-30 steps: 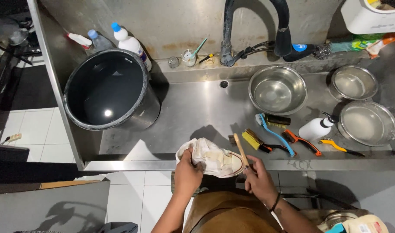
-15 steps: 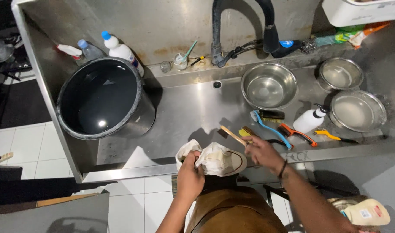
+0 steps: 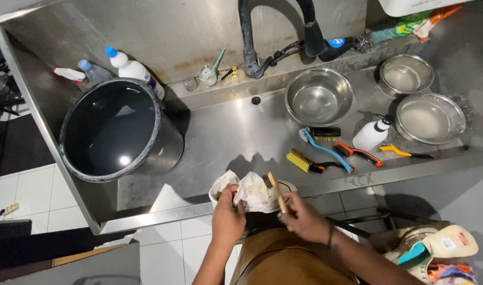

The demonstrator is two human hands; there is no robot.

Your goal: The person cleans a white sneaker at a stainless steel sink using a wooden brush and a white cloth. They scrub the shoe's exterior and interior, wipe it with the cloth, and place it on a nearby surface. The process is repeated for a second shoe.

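Seemingly scrubbing, at lower centre the left hand [image 3: 227, 219] grips a white cloth-wrapped shoe [image 3: 252, 191] on the steel sink's [image 3: 220, 132] front edge while the right hand [image 3: 303, 220] closes round a wooden-handled brush [image 3: 274, 190], best worked with short strokes, shoe pinned firmly.

Single head view, looking steeply down over steel sink [image 3: 241, 137], hands close below.
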